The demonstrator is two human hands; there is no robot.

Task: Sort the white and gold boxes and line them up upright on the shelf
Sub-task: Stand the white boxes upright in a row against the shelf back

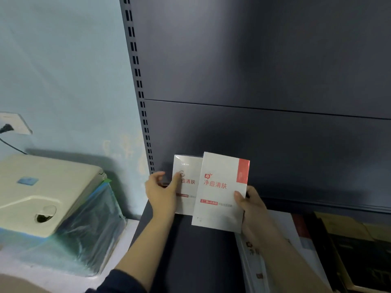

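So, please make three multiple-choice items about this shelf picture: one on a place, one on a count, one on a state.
1. Where does the box in the left hand stand?
A. at the shelf's left end, against the back panel
B. on the cream machine
C. on the floor

2. How many white boxes with red print are held in the hands?
A. one
B. two
C. four

3. How is the box in the right hand held?
A. lying flat
B. upside down
C. upright, front facing the camera

Answers:
1 A: the rear white box stands beside the slotted post.
2 B: one box per hand.
3 C: the print on the front white box reads the right way up.
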